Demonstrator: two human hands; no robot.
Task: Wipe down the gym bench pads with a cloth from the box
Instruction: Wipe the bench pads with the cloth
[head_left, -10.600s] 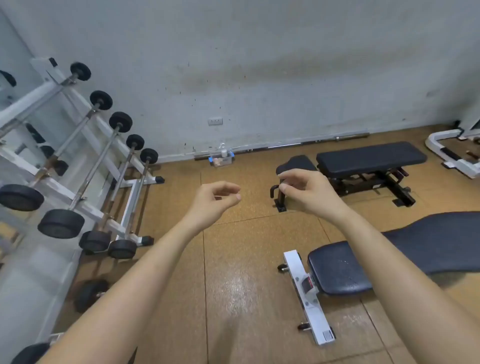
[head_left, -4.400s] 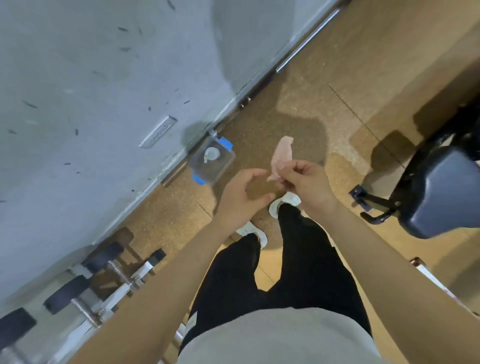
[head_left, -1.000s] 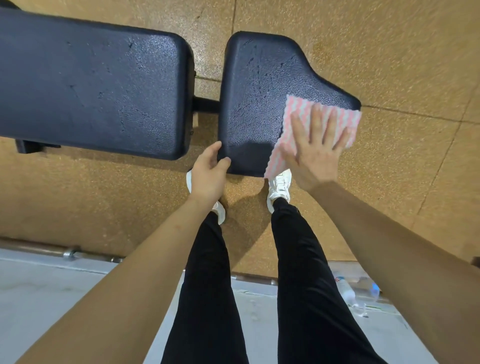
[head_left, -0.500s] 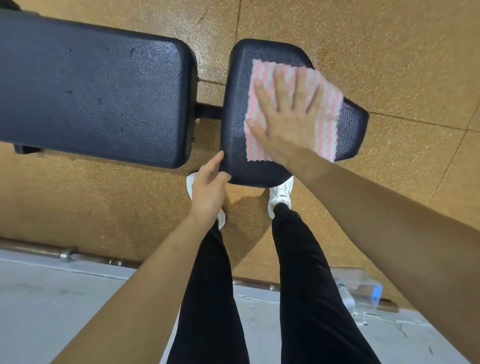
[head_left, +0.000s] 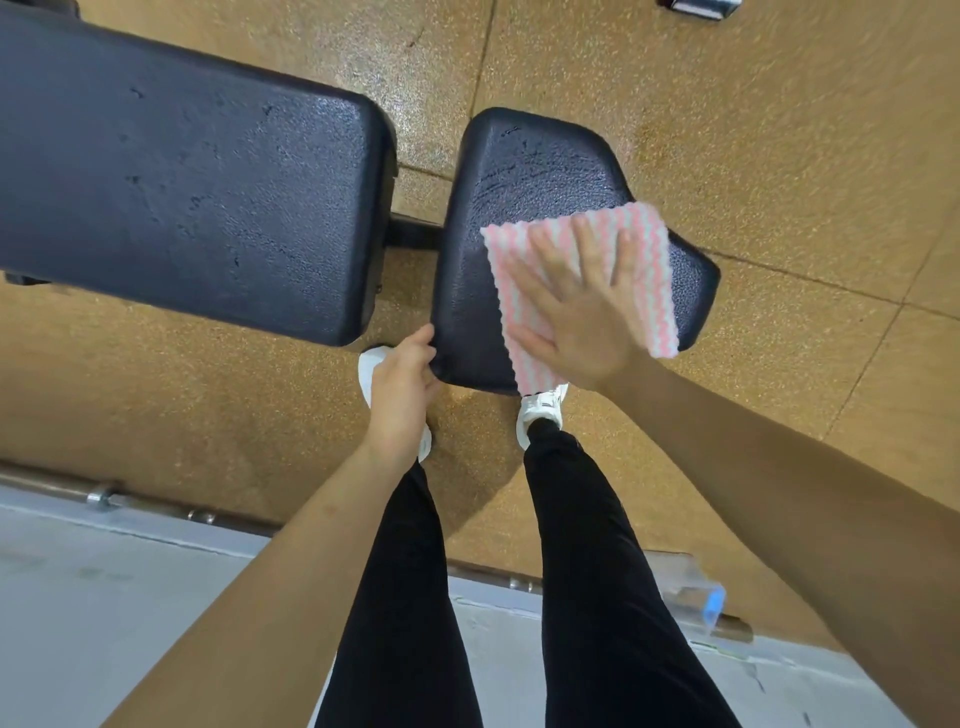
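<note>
I look straight down at a black gym bench. Its small seat pad (head_left: 524, 176) lies in the middle of the view and the long back pad (head_left: 182, 176) stretches to the left. A pink and white striped cloth (head_left: 649, 270) lies flat on the seat pad's near right part. My right hand (head_left: 576, 306) presses it down with spread, straight fingers. My left hand (head_left: 402, 389) grips the seat pad's near left corner, thumb on top and fingers curled under the edge. Streaks show on the far part of the seat pad.
My legs in black trousers and white shoes (head_left: 540, 410) stand just below the seat pad. A steel barbell (head_left: 104, 499) lies along the foot of the wall behind me. The clear cloth box (head_left: 685, 592) with blue tape sits there at the right. Brown cork floor surrounds the bench.
My right hand has slid the cloth from the far middle of the seat pad toward me and to the right. My left hand keeps its hold on the pad's corner.
</note>
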